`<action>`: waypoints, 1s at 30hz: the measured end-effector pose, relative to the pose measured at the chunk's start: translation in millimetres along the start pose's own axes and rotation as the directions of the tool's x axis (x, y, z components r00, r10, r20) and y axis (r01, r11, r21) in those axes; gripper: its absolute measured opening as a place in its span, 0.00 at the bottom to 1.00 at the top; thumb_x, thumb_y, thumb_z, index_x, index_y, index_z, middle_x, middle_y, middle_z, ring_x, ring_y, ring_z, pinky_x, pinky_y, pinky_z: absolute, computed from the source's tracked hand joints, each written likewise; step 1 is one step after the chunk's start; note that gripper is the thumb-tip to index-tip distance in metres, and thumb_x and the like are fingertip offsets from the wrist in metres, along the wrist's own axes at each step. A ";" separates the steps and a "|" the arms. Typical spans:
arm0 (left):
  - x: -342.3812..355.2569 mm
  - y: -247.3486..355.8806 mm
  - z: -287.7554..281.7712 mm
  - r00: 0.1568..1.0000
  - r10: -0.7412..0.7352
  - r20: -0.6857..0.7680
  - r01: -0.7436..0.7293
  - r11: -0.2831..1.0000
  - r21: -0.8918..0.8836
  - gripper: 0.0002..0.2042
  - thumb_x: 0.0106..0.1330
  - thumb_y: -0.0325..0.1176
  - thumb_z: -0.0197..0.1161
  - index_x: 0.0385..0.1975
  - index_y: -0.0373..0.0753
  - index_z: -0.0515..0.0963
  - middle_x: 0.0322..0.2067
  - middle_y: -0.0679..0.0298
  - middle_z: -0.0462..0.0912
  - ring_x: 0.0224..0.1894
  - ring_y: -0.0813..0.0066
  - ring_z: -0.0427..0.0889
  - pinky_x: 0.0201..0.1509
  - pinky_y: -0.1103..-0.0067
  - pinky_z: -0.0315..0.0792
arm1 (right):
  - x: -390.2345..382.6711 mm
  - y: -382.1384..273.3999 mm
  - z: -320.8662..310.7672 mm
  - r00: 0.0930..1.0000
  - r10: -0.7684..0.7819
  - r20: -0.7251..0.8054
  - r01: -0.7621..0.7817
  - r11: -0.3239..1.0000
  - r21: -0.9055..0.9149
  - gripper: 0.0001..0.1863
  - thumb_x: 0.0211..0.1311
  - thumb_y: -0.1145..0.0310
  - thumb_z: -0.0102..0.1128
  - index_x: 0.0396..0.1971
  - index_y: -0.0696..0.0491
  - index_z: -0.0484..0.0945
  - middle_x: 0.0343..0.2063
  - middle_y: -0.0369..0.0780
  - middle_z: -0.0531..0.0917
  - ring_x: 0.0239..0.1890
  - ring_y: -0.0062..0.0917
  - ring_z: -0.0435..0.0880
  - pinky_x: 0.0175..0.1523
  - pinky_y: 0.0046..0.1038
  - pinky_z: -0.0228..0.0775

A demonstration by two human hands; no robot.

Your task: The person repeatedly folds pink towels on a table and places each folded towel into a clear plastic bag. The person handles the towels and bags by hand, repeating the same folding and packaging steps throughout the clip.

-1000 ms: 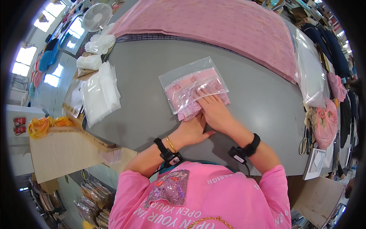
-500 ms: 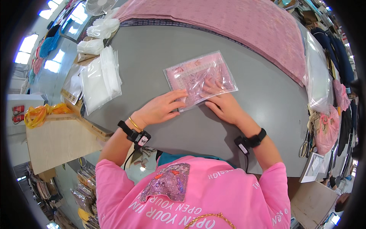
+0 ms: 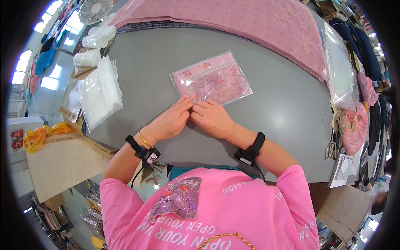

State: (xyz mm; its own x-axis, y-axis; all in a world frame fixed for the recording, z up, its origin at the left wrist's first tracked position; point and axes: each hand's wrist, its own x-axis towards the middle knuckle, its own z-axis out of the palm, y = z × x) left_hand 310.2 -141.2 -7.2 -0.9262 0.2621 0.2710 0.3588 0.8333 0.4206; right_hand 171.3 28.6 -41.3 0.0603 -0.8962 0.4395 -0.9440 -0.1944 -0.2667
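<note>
A clear plastic bag (image 3: pixel 210 79) with a folded pink patterned cloth inside lies flat and slightly turned on the grey table. My left hand (image 3: pixel 168 123) is at its near left corner, fingers stretched and close together, the tips touching the bag's near edge. Right beside it, my right hand (image 3: pixel 211 119) has curled fingers pinched at that same edge. The two hands meet there, and what lies between the right fingertips is hidden.
A long stack of pink patterned cloth (image 3: pixel 225 16) runs along the table's far side. Clear bags (image 3: pixel 100 91) are piled at the left, and more plastic sheets (image 3: pixel 339 71) lie at the right edge. Scissors (image 3: pixel 330 148) hang near a pink bag (image 3: pixel 354 125).
My right hand has left the bag's top, moved left beside my left hand, and curled its fingers. Its covered part of the bag now shows. The view has shifted slightly.
</note>
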 end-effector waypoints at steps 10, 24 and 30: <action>-18.3 -0.1 13.4 0.996 -0.022 -0.087 0.018 0.998 -0.056 0.14 0.57 0.22 0.64 0.43 0.28 0.74 0.60 0.48 0.75 0.73 0.48 0.65 0.80 0.54 0.57 | -69.0 82.2 -118.4 0.984 -0.112 0.142 0.154 0.928 -0.338 0.12 0.51 0.70 0.59 0.37 0.53 0.79 0.38 0.36 0.79 0.44 0.29 0.79 0.51 0.34 0.72; -177.2 117.9 -33.4 0.070 -0.989 -0.131 0.169 0.141 -0.975 0.15 0.72 0.30 0.65 0.56 0.34 0.79 0.49 0.60 0.87 0.48 0.72 0.86 0.55 0.75 0.80 | 8.6 -3.4 -148.4 0.990 0.134 -0.036 -0.139 0.966 -0.219 0.06 0.70 0.74 0.60 0.41 0.59 0.82 0.31 0.39 0.81 0.32 0.29 0.81 0.39 0.33 0.73; -387.9 108.1 24.8 -0.583 -0.785 -0.211 -0.576 0.582 -0.575 0.19 0.74 0.29 0.62 0.63 0.35 0.72 0.57 0.61 0.80 0.60 0.64 0.79 0.67 0.64 0.73 | -96.9 51.3 -110.3 0.723 0.665 0.187 -0.690 0.709 0.147 0.09 0.72 0.72 0.58 0.36 0.62 0.83 0.24 0.38 0.82 0.27 0.19 0.79 0.36 0.25 0.72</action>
State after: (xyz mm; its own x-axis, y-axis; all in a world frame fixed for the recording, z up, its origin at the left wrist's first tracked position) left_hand 705.4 -140.7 -88.3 0.2824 -0.9095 -0.3050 0.8083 0.0544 0.5862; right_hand 81.3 149.4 -3.0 -0.5232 -0.8520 -0.0195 -0.6631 0.4213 -0.6187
